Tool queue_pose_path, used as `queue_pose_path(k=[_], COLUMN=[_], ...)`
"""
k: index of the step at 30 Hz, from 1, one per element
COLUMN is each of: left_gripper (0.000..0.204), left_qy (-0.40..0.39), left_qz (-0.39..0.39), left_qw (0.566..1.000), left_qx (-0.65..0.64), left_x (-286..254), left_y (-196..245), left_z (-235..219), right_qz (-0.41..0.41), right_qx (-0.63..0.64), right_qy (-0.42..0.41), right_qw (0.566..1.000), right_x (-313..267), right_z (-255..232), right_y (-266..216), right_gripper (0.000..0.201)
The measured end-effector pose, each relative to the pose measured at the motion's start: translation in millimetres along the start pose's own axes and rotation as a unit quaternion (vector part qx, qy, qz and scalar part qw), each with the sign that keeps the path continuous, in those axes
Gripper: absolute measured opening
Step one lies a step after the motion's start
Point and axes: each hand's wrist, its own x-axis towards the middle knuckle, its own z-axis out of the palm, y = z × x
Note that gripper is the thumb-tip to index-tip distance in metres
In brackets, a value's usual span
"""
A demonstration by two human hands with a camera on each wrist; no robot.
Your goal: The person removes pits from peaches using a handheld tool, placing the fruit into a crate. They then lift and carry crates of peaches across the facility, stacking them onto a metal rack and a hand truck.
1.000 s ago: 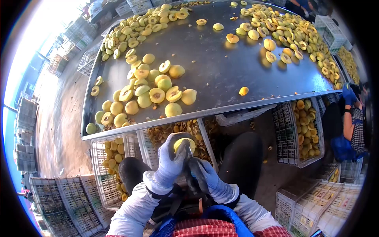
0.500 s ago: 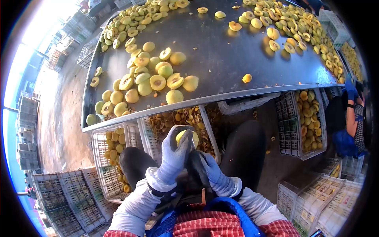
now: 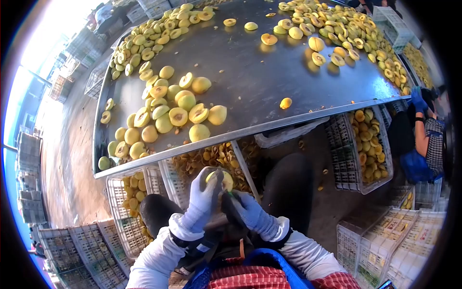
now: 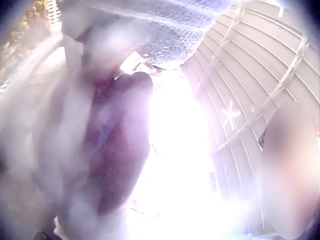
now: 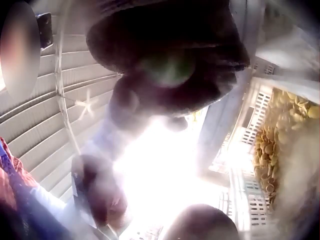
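In the head view the left hand (image 3: 198, 200), in a pale glove with dark fingers, grips a yellow-green fruit (image 3: 226, 181) above the lap. Close beside it, the right hand (image 3: 252, 212) curls round a small object whose green part (image 3: 231, 194) shows near the fruit. The right wrist view shows dark gloved fingers (image 5: 170, 95) round a blurred green shape (image 5: 167, 69). Glare and blur fill the left wrist view, where a dark glove part (image 4: 120, 145) shows but no fruit can be made out.
A metal table (image 3: 240, 72) ahead bears whole and halved fruits (image 3: 178, 116). Under its near edge stand a crate of cut pieces (image 3: 175, 183) and a crate of fruit (image 3: 115, 192). Another fruit crate (image 3: 344, 159) is at the right, near a person in blue gloves (image 3: 418, 101).
The head view has shifted, so the table's fruits appear farther left. The hands stay close together with the fruit in the left one, and more green shows at the right fingertips.
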Motion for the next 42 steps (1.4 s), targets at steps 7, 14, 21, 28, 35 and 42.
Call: queue_pose_path(k=[7,14,21,28,35,42], left_gripper=[0.021,0.026,0.042,0.038,0.043,0.043], left_qy=[-0.008,-0.122,-0.004,0.275,0.279,0.096], left_qz=[0.045,-0.036,-0.134,0.045,-0.11,0.17], left_qw=[0.991,0.987,0.968,0.942,0.726,0.771], left_qx=[0.124,-0.101,-0.213,-0.189,0.619,0.607], left_x=[-5.1,1.1,-15.1,-31.1,-53.1,102.1], left_y=[19.4,-33.0,-33.8,-40.0,-34.0,42.6], left_z=[7.8,-10.5,-4.8,-92.0,-276.8,-73.2], right_qz=[0.096,0.326,0.284,0.283,0.341,0.335], right_qx=[0.338,0.689,0.755,0.628,0.578,0.439], right_qy=[0.002,-0.188,-0.227,-0.19,-0.177,-0.062], right_qw=[0.936,0.62,0.546,0.7,0.72,0.832], right_x=[3.7,-8.1,-9.2,-5.3,-6.0,9.0], right_z=[14.8,7.7,30.5,29.9,38.5,34.8], right_y=[-12.4,-25.9,-4.1,-2.9,-16.4,-20.9], right_gripper=[0.03,0.046,0.045,0.048,0.048,0.037])
